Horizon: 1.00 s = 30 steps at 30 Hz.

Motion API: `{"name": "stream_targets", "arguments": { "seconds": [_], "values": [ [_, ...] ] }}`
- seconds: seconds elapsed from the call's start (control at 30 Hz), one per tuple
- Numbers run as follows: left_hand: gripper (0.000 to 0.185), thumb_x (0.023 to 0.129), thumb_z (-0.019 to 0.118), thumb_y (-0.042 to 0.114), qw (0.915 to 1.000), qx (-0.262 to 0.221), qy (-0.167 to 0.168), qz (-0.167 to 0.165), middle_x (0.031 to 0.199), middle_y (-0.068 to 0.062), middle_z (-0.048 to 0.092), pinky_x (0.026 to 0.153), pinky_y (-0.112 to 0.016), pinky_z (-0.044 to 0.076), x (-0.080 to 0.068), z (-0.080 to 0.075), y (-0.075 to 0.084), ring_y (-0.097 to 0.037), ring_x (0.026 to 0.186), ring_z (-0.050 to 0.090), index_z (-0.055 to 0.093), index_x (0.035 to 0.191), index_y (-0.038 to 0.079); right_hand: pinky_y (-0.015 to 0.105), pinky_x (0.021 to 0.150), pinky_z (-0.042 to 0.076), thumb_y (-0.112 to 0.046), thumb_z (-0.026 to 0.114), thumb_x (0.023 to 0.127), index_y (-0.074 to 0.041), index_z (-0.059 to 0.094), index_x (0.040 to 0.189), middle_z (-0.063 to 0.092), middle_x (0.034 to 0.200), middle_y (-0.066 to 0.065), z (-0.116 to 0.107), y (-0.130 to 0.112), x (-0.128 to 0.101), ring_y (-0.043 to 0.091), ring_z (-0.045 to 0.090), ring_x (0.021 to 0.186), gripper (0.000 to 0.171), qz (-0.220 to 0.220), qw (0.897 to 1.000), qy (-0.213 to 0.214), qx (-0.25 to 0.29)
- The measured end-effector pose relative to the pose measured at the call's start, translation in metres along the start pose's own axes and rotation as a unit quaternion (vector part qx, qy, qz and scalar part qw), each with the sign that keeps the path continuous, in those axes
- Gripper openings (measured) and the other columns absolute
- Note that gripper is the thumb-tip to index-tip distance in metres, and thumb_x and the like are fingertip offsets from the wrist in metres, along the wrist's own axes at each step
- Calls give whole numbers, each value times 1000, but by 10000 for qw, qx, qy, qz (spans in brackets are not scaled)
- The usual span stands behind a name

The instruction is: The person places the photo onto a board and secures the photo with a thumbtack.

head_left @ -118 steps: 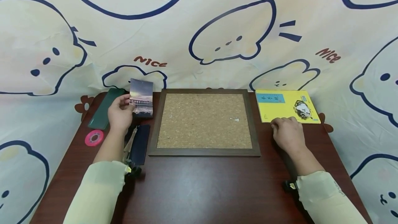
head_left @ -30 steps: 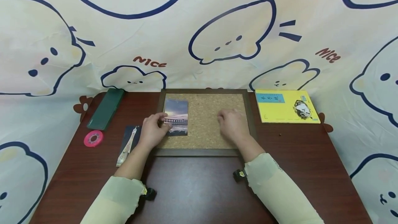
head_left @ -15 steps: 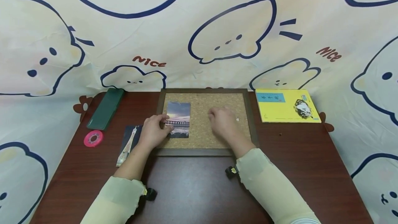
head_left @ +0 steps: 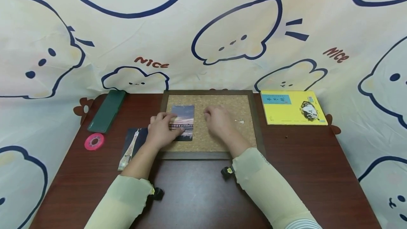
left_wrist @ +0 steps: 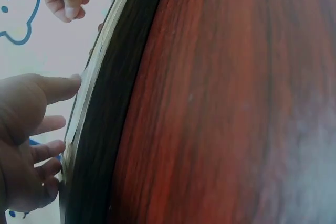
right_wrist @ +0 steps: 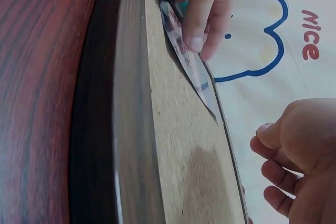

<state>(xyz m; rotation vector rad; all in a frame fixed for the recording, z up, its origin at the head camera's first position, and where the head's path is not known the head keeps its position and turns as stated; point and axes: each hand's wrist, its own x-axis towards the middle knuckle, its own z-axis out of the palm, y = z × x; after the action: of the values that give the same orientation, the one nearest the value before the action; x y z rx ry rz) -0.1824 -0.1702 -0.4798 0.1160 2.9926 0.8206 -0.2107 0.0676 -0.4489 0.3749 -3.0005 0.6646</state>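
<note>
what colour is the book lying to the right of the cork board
Yellow, with a blue label; the book shows best in the head view.

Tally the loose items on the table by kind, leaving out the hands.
Photo cards: 2, the card on the cork board and the card left of the frame
Cork board: 1
Yellow book: 1
Green case: 1
Pink tape roll: 1
Total: 6
</note>
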Motion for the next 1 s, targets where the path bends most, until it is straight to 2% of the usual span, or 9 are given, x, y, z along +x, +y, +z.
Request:
{"name": "stream_targets", "arguments": {
  "seconds": [0.07, 0.17, 0.3, 0.47, 0.63, 0.83, 1.0],
  "values": [
    [66, 78, 72, 54, 9999, 98, -31, 2, 139, -12, 42, 91, -57, 28, 1, 2, 1, -37, 121, 32, 56, 134, 22, 41, 102, 38, -27, 57, 97, -21, 68, 107, 69, 103, -6, 2, -2, 2, 17, 60, 99, 16, -9, 10000, -1, 50],
    [68, 77, 73, 57, 9999, 133, -55, -37, 140, -10, 41, 88, -56, 28, 1, 4, 1, -36, 121, 31, 57, 133, 23, 40, 104, 38, -27, 56, 97, -21, 68, 109, 69, 104, -5, 6, -4, 6, 18, 61, 101, 18, -10, 9998, -44, 183],
    [68, 76, 74, 57, 9999, 91, -113, -77, 141, -9, 39, 87, -59, 26, 2, 5, 1, -37, 122, 28, 57, 133, 23, 37, 90, 46, -25, 56, 97, -20, 69, 107, 68, 99, -4, 12, -6, 14, 18, 61, 97, 17, -44, 9995, -6, 303],
    [70, 75, 75, 58, 9997, 60, -145, -191, 143, -8, 37, 86, -62, 25, 2, 5, 2, -38, 125, 26, 56, 134, 25, 37, 85, 48, -22, 57, 96, -20, 69, 102, 66, 92, -4, 20, -9, 24, 18, 61, 91, 13, -168, 9991, -5, 387],
    [71, 74, 75, 59, 9996, 146, -93, -219, 142, -7, 38, 88, -61, 25, 1, 4, 1, -38, 125, 27, 57, 134, 25, 37, 86, 47, -23, 56, 97, -22, 68, 104, 66, 94, -6, 25, -14, 33, 17, 60, 93, 14, -266, 9983, -224, 476],
    [73, 75, 74, 60, 9996, 101, -222, -147, 142, -8, 38, 87, -60, 27, 1, 2, 2, -38, 124, 28, 55, 136, 25, 35, 89, 45, -24, 57, 97, -22, 69, 103, 67, 95, -7, 30, -20, 47, 15, 60, 94, 14, -462, 9972, -387, 436],
    [72, 75, 75, 58, 9995, 152, -206, -203, 142, -7, 38, 87, -58, 28, 1, 2, 4, -36, 123, 28, 56, 136, 25, 36, 88, 47, -27, 56, 98, -23, 68, 105, 66, 95, -8, 33, -26, 58, 15, 61, 94, 15, -380, 9960, -705, 403]
  ]
}}
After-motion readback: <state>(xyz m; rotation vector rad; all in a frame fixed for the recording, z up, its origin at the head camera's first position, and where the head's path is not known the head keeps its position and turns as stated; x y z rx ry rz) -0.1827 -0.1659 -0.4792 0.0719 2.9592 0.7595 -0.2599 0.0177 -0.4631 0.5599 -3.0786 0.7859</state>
